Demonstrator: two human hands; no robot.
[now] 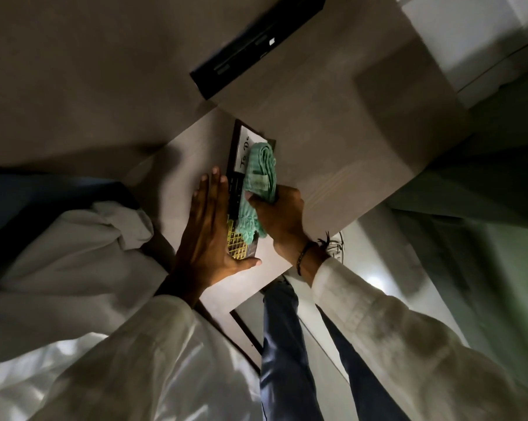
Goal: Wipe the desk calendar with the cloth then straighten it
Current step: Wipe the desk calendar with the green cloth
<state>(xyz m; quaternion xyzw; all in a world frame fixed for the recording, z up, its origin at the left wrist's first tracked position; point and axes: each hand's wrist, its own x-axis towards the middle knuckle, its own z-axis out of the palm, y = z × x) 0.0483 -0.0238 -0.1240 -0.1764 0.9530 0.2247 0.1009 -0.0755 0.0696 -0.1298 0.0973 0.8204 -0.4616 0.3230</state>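
Note:
The desk calendar [237, 153] lies flat on the pale desk [196, 153], a dark frame with a white "To Do" panel at its far end and a gold grid at its near end. A green cloth [258, 177] lies bunched along the calendar's right side. My right hand [279, 215] grips the cloth's near part and presses it onto the calendar. My left hand [209, 229] lies flat against the calendar's left edge, fingers straight and apart, thumb hooked under its near corner.
A black flat device [256, 47] lies at the far side of the desk. A raised wooden block [362, 123] stands right of the calendar. White fabric [83, 253] is bunched at the left. The desk edge [274, 268] runs near my right wrist, floor below.

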